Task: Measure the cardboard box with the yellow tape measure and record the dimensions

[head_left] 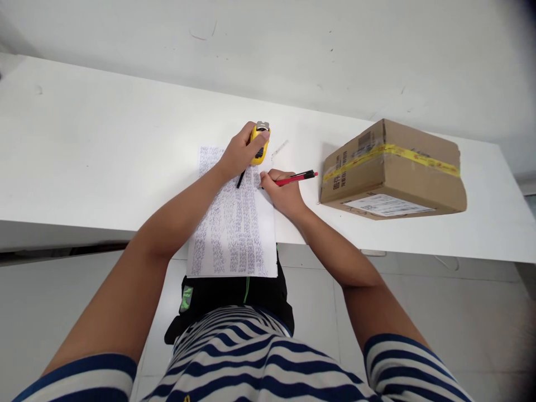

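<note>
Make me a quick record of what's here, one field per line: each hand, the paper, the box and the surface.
Left hand: grips a yellow-and-black tape measure
Right hand: holds a slim red-and-black pen, its red end pointing right
Paper: white rectangular sheet with columns of dense handwriting, overhanging the near table edge
Box: brown cardboard box banded with yellow tape, white label on one face, right of both hands
Surface: long white table beside a pale wall
</note>
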Demonstrator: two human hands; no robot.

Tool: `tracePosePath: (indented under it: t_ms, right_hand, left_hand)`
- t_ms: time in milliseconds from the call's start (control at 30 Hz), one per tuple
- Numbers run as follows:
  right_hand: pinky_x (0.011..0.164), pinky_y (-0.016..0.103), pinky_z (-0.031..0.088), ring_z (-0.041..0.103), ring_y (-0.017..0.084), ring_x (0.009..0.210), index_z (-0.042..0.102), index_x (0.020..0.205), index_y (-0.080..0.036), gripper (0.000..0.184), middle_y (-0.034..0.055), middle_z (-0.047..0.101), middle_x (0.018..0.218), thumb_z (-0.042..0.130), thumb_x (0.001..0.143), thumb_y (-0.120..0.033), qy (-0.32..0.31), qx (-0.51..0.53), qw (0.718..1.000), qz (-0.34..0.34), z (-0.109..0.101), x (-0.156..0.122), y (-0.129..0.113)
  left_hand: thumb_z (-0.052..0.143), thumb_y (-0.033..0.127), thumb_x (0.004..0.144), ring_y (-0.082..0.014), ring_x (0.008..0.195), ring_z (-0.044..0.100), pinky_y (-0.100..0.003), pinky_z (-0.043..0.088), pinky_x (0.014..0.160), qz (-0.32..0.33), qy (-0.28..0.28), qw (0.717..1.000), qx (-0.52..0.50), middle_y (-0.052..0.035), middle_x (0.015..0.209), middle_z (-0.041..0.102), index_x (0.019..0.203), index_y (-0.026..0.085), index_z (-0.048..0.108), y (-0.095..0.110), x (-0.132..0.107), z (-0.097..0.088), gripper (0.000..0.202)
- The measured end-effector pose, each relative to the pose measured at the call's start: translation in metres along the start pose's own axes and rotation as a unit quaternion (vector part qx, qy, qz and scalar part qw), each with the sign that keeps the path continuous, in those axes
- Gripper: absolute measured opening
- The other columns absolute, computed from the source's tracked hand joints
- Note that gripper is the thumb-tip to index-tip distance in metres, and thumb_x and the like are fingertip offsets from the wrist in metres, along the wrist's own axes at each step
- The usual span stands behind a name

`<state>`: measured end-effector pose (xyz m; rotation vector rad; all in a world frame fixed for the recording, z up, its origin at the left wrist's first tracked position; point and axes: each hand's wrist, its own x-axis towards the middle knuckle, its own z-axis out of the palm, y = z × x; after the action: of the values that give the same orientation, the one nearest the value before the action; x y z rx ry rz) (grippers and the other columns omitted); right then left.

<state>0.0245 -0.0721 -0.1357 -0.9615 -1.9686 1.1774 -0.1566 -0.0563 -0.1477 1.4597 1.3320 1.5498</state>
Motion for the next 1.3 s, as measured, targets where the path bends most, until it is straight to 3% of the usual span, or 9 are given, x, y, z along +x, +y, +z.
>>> tracePosePath:
  t_ms: [333, 567, 733, 933, 1167, 1300]
  right_hand:
    - [0.058, 0.031, 0.039, 0.045, 0.014, 0.06, 0.047, 0.056, -0.024, 0.048, -0.0034, 0.046, 0.056, 0.065, 0.093, -0.049, -0.005, 0.0, 1.0, -0.008, 0.0, -0.0004, -0.0003]
    - [0.055, 0.03, 0.03, 0.033, 0.011, 0.056, 0.035, 0.055, -0.025, 0.051, -0.0055, 0.036, 0.053, 0.061, 0.094, -0.045, 0.021, -0.011, 1.0, -0.019, 0.0003, -0.0007, -0.0042]
    - [0.057, 0.03, 0.031, 0.034, 0.011, 0.057, 0.035, 0.055, -0.025, 0.051, -0.0055, 0.035, 0.054, 0.061, 0.094, -0.046, -0.024, -0.016, 0.999, -0.025, -0.0022, -0.0005, -0.0052]
    - [0.056, 0.03, 0.031, 0.031, 0.011, 0.057, 0.029, 0.055, -0.025, 0.057, -0.0057, 0.031, 0.055, 0.063, 0.094, -0.051, -0.015, -0.017, 0.999, -0.027, -0.0022, -0.0014, -0.0073]
    - [0.056, 0.03, 0.029, 0.03, 0.011, 0.057, 0.027, 0.057, -0.025, 0.058, -0.0057, 0.031, 0.055, 0.06, 0.095, -0.055, 0.031, -0.02, 0.999, -0.025, 0.0003, -0.0025, -0.008]
    - [0.056, 0.03, 0.028, 0.029, 0.01, 0.056, 0.027, 0.056, -0.025, 0.057, -0.0063, 0.029, 0.054, 0.061, 0.093, -0.051, -0.011, -0.016, 0.999, -0.03, -0.0003, -0.0017, -0.0082]
  left_hand:
    - [0.057, 0.059, 0.102, -0.0152, 0.078, 0.066, -0.03, 0.054, 0.07, 0.0, 0.005, 1.0, -0.014, -0.0023, 0.088, 0.059, 0.094, 0.022, 0.056, 0.0013, -0.0002, 0.0011, 0.038]
    - [0.053, 0.06, 0.104, -0.0133, 0.072, 0.062, -0.028, 0.052, 0.066, -0.001, 0.018, 0.999, -0.026, -0.0021, 0.086, 0.061, 0.095, 0.024, 0.057, -0.0057, 0.0054, 0.0011, 0.037]
    - [0.055, 0.062, 0.102, -0.0139, 0.075, 0.063, -0.028, 0.05, 0.065, 0.002, 0.008, 1.0, -0.027, -0.0019, 0.087, 0.061, 0.094, 0.024, 0.056, -0.0037, 0.0031, 0.0, 0.039]
    - [0.058, 0.062, 0.1, -0.015, 0.077, 0.063, -0.029, 0.049, 0.065, -0.022, -0.001, 0.999, -0.035, -0.0023, 0.088, 0.06, 0.092, 0.025, 0.056, 0.0023, 0.0019, 0.0005, 0.039]
    - [0.055, 0.063, 0.102, -0.0135, 0.073, 0.061, -0.029, 0.051, 0.066, 0.001, 0.005, 1.0, 0.011, -0.0028, 0.087, 0.061, 0.092, 0.023, 0.058, 0.0008, 0.0021, 0.0006, 0.041]
    - [0.053, 0.062, 0.103, -0.0155, 0.077, 0.064, -0.031, 0.053, 0.069, -0.001, 0.004, 1.0, 0.014, -0.0032, 0.088, 0.06, 0.095, 0.023, 0.058, 0.0024, 0.0013, 0.0005, 0.04]
